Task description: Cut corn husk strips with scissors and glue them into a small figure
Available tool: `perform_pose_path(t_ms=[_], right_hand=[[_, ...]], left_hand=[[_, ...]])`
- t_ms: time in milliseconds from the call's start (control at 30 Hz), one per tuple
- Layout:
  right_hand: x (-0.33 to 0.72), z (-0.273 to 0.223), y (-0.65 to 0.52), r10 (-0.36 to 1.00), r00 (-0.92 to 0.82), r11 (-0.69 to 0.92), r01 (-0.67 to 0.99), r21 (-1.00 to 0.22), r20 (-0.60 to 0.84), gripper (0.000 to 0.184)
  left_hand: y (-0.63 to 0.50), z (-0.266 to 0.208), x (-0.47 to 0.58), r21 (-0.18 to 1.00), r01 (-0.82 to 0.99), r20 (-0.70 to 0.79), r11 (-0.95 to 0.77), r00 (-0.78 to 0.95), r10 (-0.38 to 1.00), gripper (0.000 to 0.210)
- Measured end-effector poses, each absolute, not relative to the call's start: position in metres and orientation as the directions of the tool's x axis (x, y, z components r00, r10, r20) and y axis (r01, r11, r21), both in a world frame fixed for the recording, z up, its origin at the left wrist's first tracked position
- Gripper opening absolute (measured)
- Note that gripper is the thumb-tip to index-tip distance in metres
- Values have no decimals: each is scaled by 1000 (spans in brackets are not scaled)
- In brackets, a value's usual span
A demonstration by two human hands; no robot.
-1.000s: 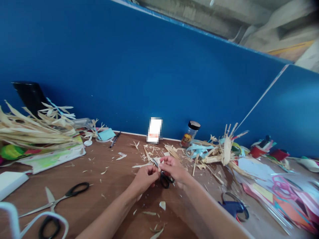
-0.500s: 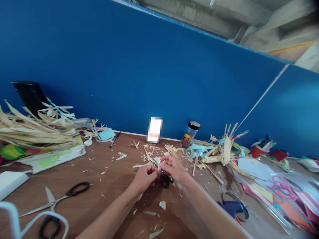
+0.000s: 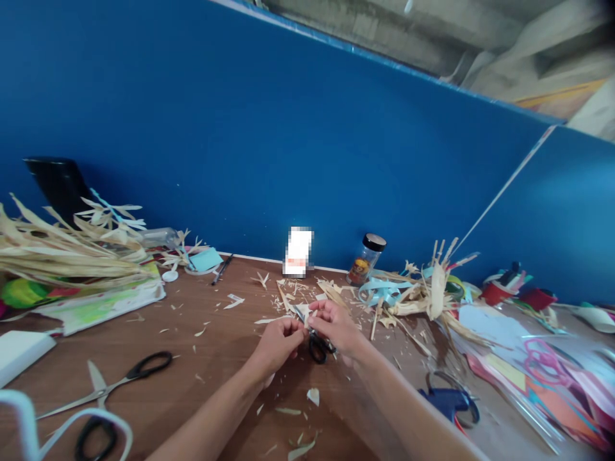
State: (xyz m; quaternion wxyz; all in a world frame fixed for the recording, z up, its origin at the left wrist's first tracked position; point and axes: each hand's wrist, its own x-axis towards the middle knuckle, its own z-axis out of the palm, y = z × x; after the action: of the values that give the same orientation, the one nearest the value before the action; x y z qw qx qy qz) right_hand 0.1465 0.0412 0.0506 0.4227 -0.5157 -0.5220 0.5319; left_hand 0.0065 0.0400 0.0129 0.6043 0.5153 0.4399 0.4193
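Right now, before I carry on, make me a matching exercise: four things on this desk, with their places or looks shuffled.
1. Large scissors
2. Jar
3. Ribbon
4. Small scissors

A. Light blue, looped
B. Between the left hand and the right hand
C. Lying open, toward the left
D. Clear, black-lidded

Pairs: 1-C, 2-D, 3-A, 4-B

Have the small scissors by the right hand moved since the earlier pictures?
No; against the black-lidded jar, the small scissors by the right hand show no visible shift.
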Motion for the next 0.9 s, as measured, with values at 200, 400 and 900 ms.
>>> perform_pose_path(t_ms=[200,400,900], right_hand=[[146,51,42,989,-116,-76,95,-993,-87,26],[147,50,43,991,-116,-60,102,-993,-71,25],[151,46,42,993,-107,-38,107,-994,-49,26]], left_hand=[[40,15,6,990,-51,-116,132,248,962,23],[40,18,5,988,-60,-122,139,230,966,22],[42,14,6,988,-66,-121,141,250,961,24]])
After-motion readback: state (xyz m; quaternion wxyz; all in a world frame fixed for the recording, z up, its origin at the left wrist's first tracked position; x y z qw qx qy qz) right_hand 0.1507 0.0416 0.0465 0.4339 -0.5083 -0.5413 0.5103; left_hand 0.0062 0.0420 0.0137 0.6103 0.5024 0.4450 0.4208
